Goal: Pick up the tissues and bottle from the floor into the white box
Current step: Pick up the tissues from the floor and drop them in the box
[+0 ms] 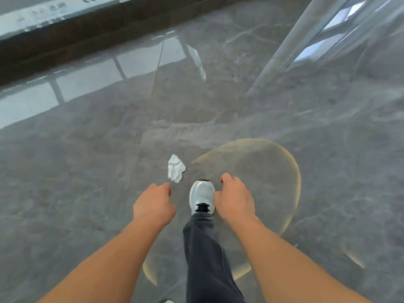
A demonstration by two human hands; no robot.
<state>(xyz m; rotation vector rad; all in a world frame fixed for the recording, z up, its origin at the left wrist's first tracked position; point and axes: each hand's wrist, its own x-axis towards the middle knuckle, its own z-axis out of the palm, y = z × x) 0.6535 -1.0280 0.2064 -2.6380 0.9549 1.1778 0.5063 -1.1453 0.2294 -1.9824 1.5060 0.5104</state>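
Floor of polished grey marble-look stone [91, 176] fills nearly everything from where one stands, glossy enough to throw back pale window panes and a round yellowish ring of light. Across the far edge runs a dark brown skirting strip [109, 29]. Next in size come the person's two bare forearms reaching forward and down, with a leg in dark grey trousers [205, 254] between them, ending in a white trainer with black laces [202, 196] planted mid-stride.

Both hands are empty. The left hand [154, 203] hangs palm down with its fingers loosely curled and slightly apart, gripping nothing. The right hand [235, 197] is much the same, fingers bent under and relaxed, touching nothing that can be seen.

Smallest of all is the crumpled white tissue [176, 168], lying on the floor just ahead of the trainer's toe and a little to its left. Its longer side runs roughly away from the person. It sits just beyond the left fingertips, ahead and slightly to their right, so the left hand looks better placed to take it. Neither bottle nor white box is in view.
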